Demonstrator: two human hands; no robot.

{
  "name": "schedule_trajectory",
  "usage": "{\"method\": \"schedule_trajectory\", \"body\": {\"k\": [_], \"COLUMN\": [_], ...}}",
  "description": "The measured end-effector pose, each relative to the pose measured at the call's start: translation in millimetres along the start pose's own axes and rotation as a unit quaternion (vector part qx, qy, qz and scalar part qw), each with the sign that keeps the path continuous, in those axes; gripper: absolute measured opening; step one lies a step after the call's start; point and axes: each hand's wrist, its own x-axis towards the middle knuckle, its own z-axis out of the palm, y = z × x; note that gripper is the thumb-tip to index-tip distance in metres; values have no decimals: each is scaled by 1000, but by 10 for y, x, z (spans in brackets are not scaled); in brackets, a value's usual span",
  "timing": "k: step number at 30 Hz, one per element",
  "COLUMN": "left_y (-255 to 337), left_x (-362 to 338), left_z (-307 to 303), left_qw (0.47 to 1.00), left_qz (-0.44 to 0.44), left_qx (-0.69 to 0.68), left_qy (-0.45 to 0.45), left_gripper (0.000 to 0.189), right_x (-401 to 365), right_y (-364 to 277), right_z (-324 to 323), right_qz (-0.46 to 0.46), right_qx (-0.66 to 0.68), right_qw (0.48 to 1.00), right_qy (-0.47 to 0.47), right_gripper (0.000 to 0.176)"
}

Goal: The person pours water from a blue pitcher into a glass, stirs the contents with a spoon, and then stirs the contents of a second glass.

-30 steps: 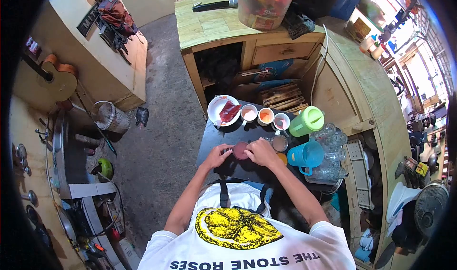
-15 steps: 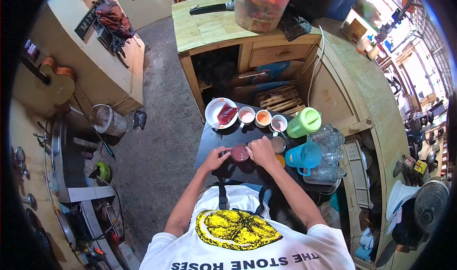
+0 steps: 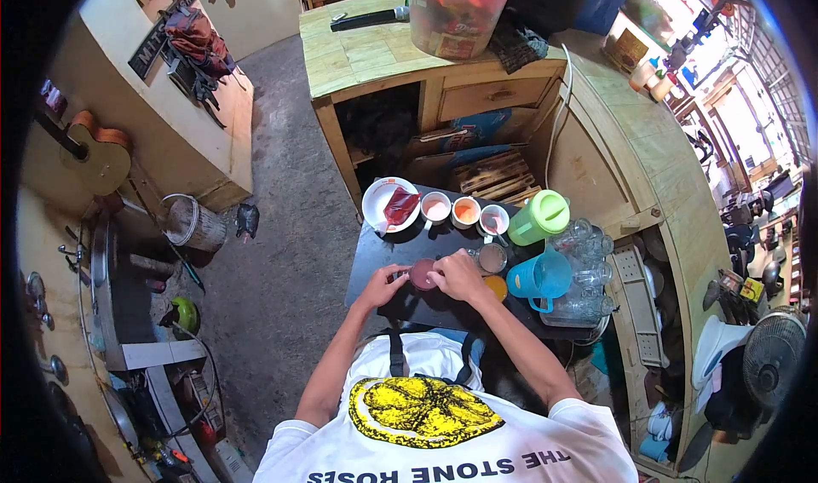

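Observation:
A glass of purplish drink [image 3: 422, 275] stands on the dark table in front of me. My left hand [image 3: 386, 287] has its fingers closed around the glass's left side. At the right rim is my right hand [image 3: 458, 276], fingers pinched together over the edge; whatever they hold is hidden. Just beyond that hand is a glass of pale brownish drink [image 3: 492, 259], and a glass of orange drink [image 3: 495, 288] sits by its wrist. Three cups [image 3: 465, 213] with pink or orange contents line the far side, beside a white bowl [image 3: 372, 195] holding a red packet [image 3: 400, 205].
A lime-green lidded pitcher [image 3: 545, 217] and a blue pitcher [image 3: 541, 277] stand at the table's right. Several clear glasses [image 3: 590, 261] crowd a tray beside them. Behind the table rises a wooden counter [image 3: 375, 57] bearing a pink-lidded tub [image 3: 460, 19].
My right hand has shifted from the glass's right side to over its rim. The left hand stays on the glass. The whole view has shifted slightly.

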Motion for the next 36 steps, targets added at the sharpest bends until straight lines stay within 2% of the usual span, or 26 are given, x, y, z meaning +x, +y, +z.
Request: {"method": "schedule_trajectory", "body": {"k": [2,5,8,11,14,17,20,23,26,29,32,35,36], "left_y": [17,-61,-104,45,49,56,89,-9,-125,-76,-78,-29,-47], "left_x": [-15,-5,8,-26,-23,-25,-36,-17,5,-3,-7,-30,-26], "left_z": [11,28,28,10,13,12,3,30,59,51,49,51,51], "left_qw": [1000,1000,1000,1000,999,1000,1000,1000,998,999,999,999,999], "left_qz": [-5,20,7,-6,-28,1,-1,28,51,30,24,28,25], "left_qx": [-1,-1,-10,-9,-24,-1,9,5,14,12,18,6,9], "left_qy": [6,11,-1,0,-6,1,0,8,27,15,17,24,23], "left_gripper": [33,32,31,31,31,31,31,30,29,30,29,29,29], "right_x": [14,2,-31,-3,4,-30,-32,33,49,-6,-6,20,27], "right_y": [-24,1,26,10,32,58,55,-43,14,4,-55,-59,-46], "right_z": [14,2,7,9,21,-6,-18,-95,-82,-107,-155,-104,-96], "right_qz": [3,0,-17,-27,-18,13,43,74,53,38,41,45,48], "right_qx": [-6,-74,-21,27,-20,-69,52,63,-25,-44,55,-8,-29], "right_qw": [998,997,998,999,997,997,996,995,998,997,994,999,998], "right_qy": [63,37,-49,5,72,-26,-62,-5,3,-57,-83,20,6], "right_gripper": [20,20,22,22,24,25,25,22,23,22,23,20,21]}}
